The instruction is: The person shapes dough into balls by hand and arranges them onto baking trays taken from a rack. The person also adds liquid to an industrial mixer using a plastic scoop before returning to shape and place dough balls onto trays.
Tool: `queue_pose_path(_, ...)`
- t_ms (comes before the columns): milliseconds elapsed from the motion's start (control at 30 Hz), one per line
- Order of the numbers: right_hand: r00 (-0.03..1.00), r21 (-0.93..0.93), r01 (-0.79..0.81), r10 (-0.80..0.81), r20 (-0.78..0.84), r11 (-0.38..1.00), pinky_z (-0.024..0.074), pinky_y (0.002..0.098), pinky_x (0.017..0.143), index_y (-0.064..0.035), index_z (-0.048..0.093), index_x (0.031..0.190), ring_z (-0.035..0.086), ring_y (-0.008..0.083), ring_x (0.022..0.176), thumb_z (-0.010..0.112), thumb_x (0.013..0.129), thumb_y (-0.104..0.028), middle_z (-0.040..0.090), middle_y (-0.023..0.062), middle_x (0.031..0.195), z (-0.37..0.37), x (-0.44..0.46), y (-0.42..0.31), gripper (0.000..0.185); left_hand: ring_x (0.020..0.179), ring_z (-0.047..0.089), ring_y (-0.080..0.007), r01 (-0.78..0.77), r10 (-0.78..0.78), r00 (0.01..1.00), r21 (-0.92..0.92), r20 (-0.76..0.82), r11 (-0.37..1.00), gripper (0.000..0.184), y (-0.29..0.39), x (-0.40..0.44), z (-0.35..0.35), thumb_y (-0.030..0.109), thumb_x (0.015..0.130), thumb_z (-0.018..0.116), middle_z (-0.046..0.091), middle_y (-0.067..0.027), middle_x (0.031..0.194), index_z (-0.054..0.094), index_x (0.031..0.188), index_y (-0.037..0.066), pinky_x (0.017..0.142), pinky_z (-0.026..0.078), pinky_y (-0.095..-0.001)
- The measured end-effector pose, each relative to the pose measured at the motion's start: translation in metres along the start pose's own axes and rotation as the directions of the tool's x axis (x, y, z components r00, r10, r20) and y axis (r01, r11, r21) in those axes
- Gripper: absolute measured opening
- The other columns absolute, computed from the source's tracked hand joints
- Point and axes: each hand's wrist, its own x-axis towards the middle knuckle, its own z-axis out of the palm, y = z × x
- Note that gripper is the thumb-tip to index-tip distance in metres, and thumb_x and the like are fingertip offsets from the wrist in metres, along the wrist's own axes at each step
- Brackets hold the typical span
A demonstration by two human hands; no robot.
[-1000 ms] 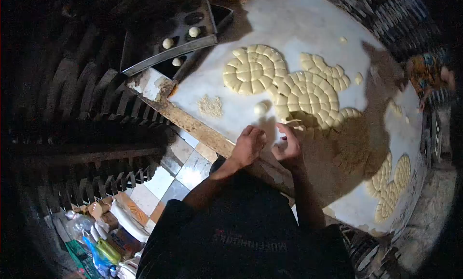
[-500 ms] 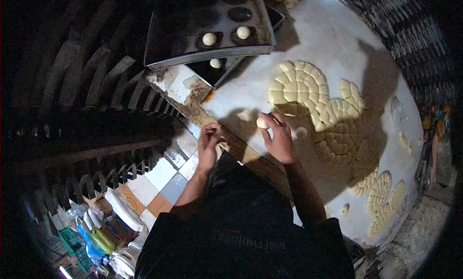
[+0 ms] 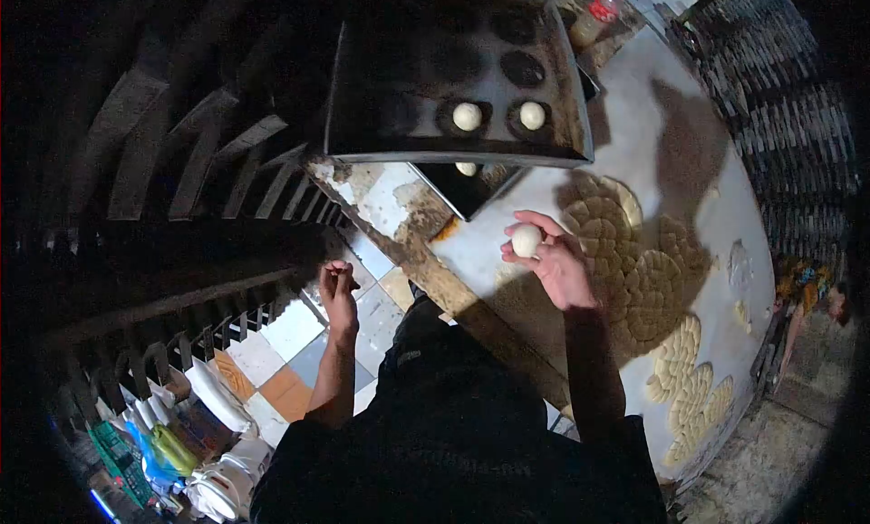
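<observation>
A smooth, round dough ball (image 3: 527, 240) rests in my right hand (image 3: 564, 269), held between the thumb and fingers above the pale work table. My left hand (image 3: 338, 293) hangs off the table's edge, over the tiled floor; its fingers are curled in, and nothing shows between them. Beyond my right hand is a dark metal baking tray (image 3: 453, 151) with round hollows. Two dough balls (image 3: 467, 116) sit in its near hollows. Right beside my right hand, in shadow, flattened dough cut into pieces (image 3: 625, 261) lies on the table.
Under the tray juts a second dark tray (image 3: 471, 193) with a dough ball in it. More cut dough (image 3: 689, 393) lies at the table's right. A bottle with a red label (image 3: 598, 17) stands at the back. Dark slatted racks (image 3: 208, 144) fill the left; bags and a green crate (image 3: 118, 461) sit low.
The view has shifted, so the trays appear lower and further right. My left hand has moved away from my right. My right hand has turned and still holds the dough ball, closer to the trays.
</observation>
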Motion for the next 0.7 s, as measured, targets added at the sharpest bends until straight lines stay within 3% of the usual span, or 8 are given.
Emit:
queue_pose_path(33,0.997,0.053,0.023,-0.027,0.07,0.998,0.0517,0.0371,0.086,-0.0026,0.046,0.124,0.061,0.0205,0.093,0.065,0.078,-0.003,0.058,0.0144,0.106,0.017,0.012,-0.008,0.049,0.07,0.044,-0.0072,0.003,-0.003,1.0,-0.004,-0.009,1.0,0.004,0.0,0.003,-0.001,0.016,0.091,0.054,0.048,0.0029,0.082,0.052,0.089,0.012,0.063,0.037,-0.0234)
queue_pose_path(100,0.972,-0.345,0.209,-0.155,0.176,0.915,0.0509,0.0335,0.083,0.0008,0.046,0.121,0.063,0.0199,0.091,0.068,0.076,-0.005,0.063,0.0138,0.099,0.048,0.041,-0.021,0.05,0.073,0.045,-0.0072,0.004,-0.004,1.0,-0.006,-0.004,1.0,0.004,-0.008,0.013,-0.013,0.015,0.092,0.054,0.049,0.0025,0.085,0.052,0.09,0.011,0.064,0.037,-0.024)
queue_pose_path(200,0.962,-0.428,0.246,-0.164,0.22,0.87,0.0508,0.027,0.076,-0.0021,0.049,0.118,0.062,0.0165,0.088,0.072,0.076,-0.005,0.064,0.0117,0.095,0.084,0.107,-0.018,0.048,0.073,0.045,-0.0062,-0.106,0.1,0.99,-0.063,-0.095,0.992,0.004,-0.009,0.02,-0.022,0.008,0.09,0.054,0.051,0.0026,0.085,0.052,0.089,0.01,0.06,0.036,-0.0207)
queue_pose_path(300,0.907,-0.712,0.418,-0.299,0.296,0.563,0.0496,0.0288,0.075,-0.0059,0.054,0.113,0.061,0.0151,0.085,0.072,0.077,-0.009,0.064,0.0098,0.098,0.113,0.171,-0.014,0.04,0.071,0.045,-0.0056,-0.071,0.062,0.979,-0.037,-0.195,0.997,0.004,-0.017,0.018,-0.047,0.008,0.09,0.055,0.051,0.0028,0.082,0.052,0.089,0.01,0.057,0.035,-0.0199)
queue_pose_path(333,0.809,-0.766,0.557,-0.416,0.415,0.32,0.0479,0.0323,0.078,-0.0079,0.057,0.11,0.06,0.0167,0.089,0.072,0.076,-0.013,0.064,0.0079,0.1,0.12,0.19,-0.013,0.037,0.07,0.044,-0.0056,-0.03,0.017,0.981,-0.066,-0.195,0.997,0.005,-0.021,0.015,-0.059,0.01,0.09,0.056,0.05,0.0035,0.08,0.051,0.088,0.011,0.055,0.034,-0.0201)
queue_pose_path(433,0.838,-0.841,0.507,-0.334,0.431,0.187,0.0444,0.0359,0.086,-0.0065,0.057,0.111,0.059,0.0282,0.1,0.073,0.07,-0.013,0.063,0.009,0.102,0.12,0.238,0.008,0.044,0.068,0.044,-0.0053,0.04,-0.028,0.938,0.026,-0.347,0.999,0.007,-0.024,0.001,-0.079,0.013,0.09,0.056,0.049,0.0043,0.077,0.05,0.086,0.011,0.054,0.033,-0.0208)
queue_pose_path(567,0.827,-0.837,0.548,-0.156,0.541,0.003,0.0437,0.038,0.089,-0.006,0.055,0.115,0.057,0.0319,0.104,0.075,0.065,-0.011,0.061,0.0128,0.108,0.125,0.25,-0.002,0.054,0.071,0.045,-0.0062,0.066,-0.051,0.895,0.018,-0.444,0.998,0.009,-0.033,-0.022,-0.111,0.007,0.087,0.057,0.05,0.0031,0.079,0.049,0.087,0.009,0.058,0.035,-0.0219)
queue_pose_path(700,0.887,-0.894,0.444,-0.11,0.448,-0.063,0.0431,0.0381,0.093,-0.0042,0.049,0.123,0.055,0.0329,0.106,0.073,0.057,-0.006,0.056,0.0183,0.116,0.133,0.245,-0.011,0.07,0.074,0.046,-0.0087,0.004,0.016,0.868,0.04,-0.495,0.999,0.011,-0.051,-0.038,-0.133,0.002,0.084,0.058,0.049,0.001,0.079,0.048,0.087,0.006,0.068,0.037,-0.0217)
